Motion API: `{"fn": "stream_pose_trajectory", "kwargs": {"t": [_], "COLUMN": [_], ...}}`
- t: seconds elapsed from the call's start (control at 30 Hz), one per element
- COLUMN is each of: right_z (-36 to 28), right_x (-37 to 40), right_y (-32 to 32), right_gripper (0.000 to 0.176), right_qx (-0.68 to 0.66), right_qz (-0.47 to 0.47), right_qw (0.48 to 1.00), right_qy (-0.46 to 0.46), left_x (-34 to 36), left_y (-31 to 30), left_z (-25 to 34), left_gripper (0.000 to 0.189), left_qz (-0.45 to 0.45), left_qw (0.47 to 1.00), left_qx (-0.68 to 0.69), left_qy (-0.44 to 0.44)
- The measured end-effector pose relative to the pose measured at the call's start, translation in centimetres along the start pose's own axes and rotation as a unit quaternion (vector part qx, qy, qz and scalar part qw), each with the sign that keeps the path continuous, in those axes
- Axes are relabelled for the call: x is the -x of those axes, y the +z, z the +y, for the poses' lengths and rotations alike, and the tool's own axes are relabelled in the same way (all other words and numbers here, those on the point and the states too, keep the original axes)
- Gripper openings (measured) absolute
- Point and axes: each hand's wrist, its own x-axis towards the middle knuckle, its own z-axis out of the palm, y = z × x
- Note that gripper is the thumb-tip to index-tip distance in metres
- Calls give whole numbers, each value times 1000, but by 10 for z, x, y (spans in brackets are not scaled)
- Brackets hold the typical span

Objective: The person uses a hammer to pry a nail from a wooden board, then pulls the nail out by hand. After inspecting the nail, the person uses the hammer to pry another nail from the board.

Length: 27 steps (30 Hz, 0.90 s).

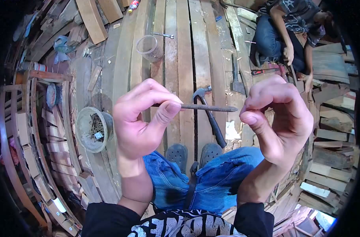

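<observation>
A long dark nail (211,108) lies level in front of me, its pointed end toward the right. My left hand (148,114) pinches it between thumb and forefinger near its left end. My right hand (276,114) is curled just beyond the nail's tip, thumb and forefinger drawn close; a small gap parts them from the tip, and whether anything is between them I cannot make out. Below the nail, a claw hammer (214,126) rests on the floor planks (184,59).
At left stands a bucket of nails (80,130). Farther off are a clear tub (138,46), a wrench (163,35) and a hatchet (237,79). A crouching person (270,37) is at upper right, near a red-handled tool (262,72). Stacked wood (330,158) lines the right.
</observation>
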Motion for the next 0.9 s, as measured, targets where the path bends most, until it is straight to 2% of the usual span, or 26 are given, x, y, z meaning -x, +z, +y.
{"fn": "stream_pose_trajectory", "kwargs": {"t": [0.27,0.4,0.47,0.9], "right_z": [-5,-4,-4,-6], "right_x": [-1,-2,-2,-3], "right_y": [3,4,5,8], "right_gripper": [26,24,23,22], "right_qx": [-10,-13,-13,-7], "right_qz": [-10,-9,-11,-6], "right_qw": [1000,1000,1000,1000], "right_qy": [25,7,3,26], "left_x": [-1,0,1,1], "left_y": [-1,-1,-2,-3], "left_z": [0,2,2,2], "left_gripper": [15,14,23,23], "left_qz": [-11,-10,-22,-13], "left_qw": [999,1000,999,1000], "left_qx": [-22,-21,-21,-15], "left_qy": [29,15,17,11]}}
